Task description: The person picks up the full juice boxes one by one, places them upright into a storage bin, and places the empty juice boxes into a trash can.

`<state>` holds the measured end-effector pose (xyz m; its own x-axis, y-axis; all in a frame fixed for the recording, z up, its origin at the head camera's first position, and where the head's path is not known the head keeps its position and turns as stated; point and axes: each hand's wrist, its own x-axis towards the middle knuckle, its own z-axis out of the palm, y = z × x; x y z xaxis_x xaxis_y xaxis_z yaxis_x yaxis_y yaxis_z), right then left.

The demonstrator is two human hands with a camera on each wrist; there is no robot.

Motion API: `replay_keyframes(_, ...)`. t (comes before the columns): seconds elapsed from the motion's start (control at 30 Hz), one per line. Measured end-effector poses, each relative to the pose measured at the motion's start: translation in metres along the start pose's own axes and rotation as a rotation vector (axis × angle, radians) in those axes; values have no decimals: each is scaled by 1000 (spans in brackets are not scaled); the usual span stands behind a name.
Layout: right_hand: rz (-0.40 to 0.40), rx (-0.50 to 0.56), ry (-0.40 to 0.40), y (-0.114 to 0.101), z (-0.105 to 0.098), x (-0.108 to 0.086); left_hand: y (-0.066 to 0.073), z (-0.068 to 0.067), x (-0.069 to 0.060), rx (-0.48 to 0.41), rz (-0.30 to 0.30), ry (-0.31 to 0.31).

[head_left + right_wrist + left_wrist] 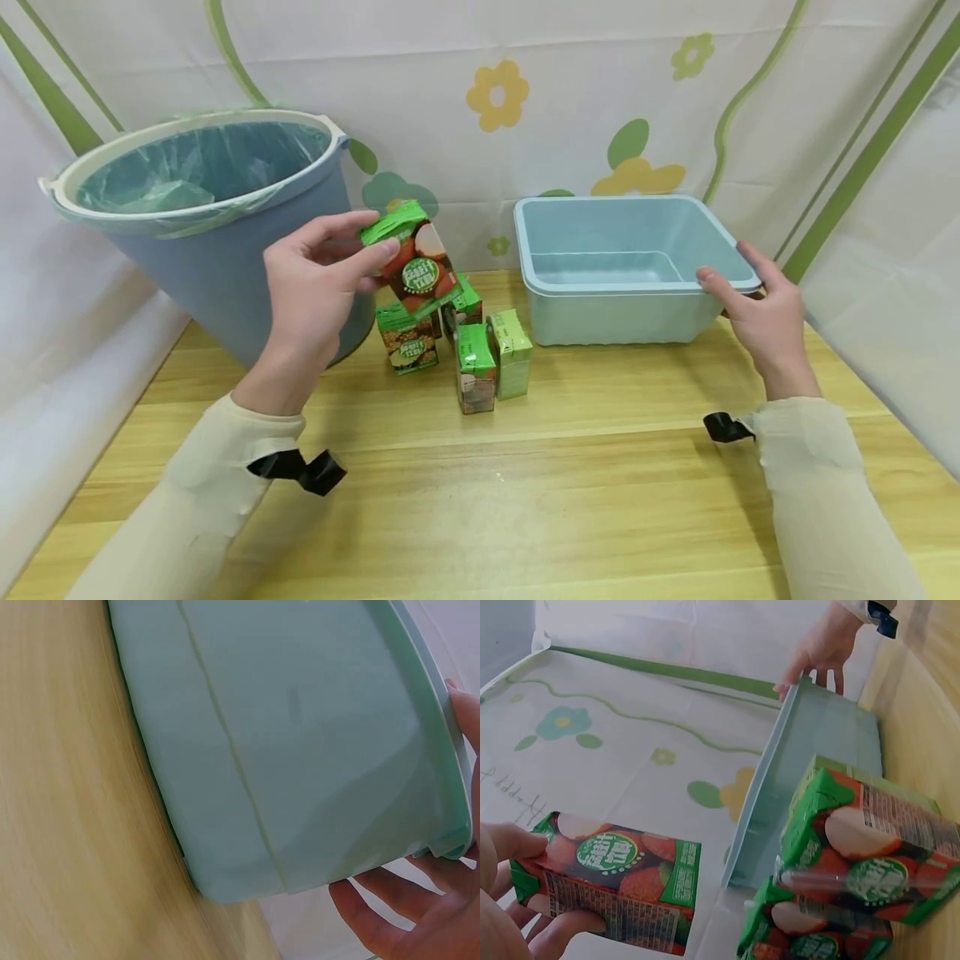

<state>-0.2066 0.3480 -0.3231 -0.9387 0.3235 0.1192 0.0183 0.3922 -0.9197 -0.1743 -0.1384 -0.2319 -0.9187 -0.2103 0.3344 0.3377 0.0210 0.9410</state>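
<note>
My left hand [311, 292] pinches a red and green juice box [420, 265] between thumb and fingers, tilted in the air over a group of other cartons. In the left wrist view, that same juice box [611, 877] shows fruit pictures and a round green label. My right hand [768, 325] grips the front right corner of a light blue plastic basin [622, 312], thumb over the rim. Fingers [367, 915] lie against the basin's outer wall in the right wrist view. No objects show inside the basin.
Several juice boxes [476, 371] stand on the wooden table [495, 508], one of them a paler green carton [512, 354]. At the left stands a large blue bucket [247, 275] lined with a clear bag. A flowered white cloth [420, 100] hangs behind.
</note>
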Motion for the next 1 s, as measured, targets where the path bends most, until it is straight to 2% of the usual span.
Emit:
replay_keyframes(0.2, 5, 5, 5, 0, 0, -1, 1, 20, 7, -13, -33, -12)
replay_keyframes(0.4, 4, 19, 7, -1, 0, -1, 3, 32, 17, -29, -97, -25)
replay_keyframes(0.67, 6, 24, 6, -1, 0, -1, 1, 48, 30, -85, -120, -67)
replay_keyframes(1.0, 11, 98, -9, 1, 1, 0, -3, 78, 41, -147, -133, -119)
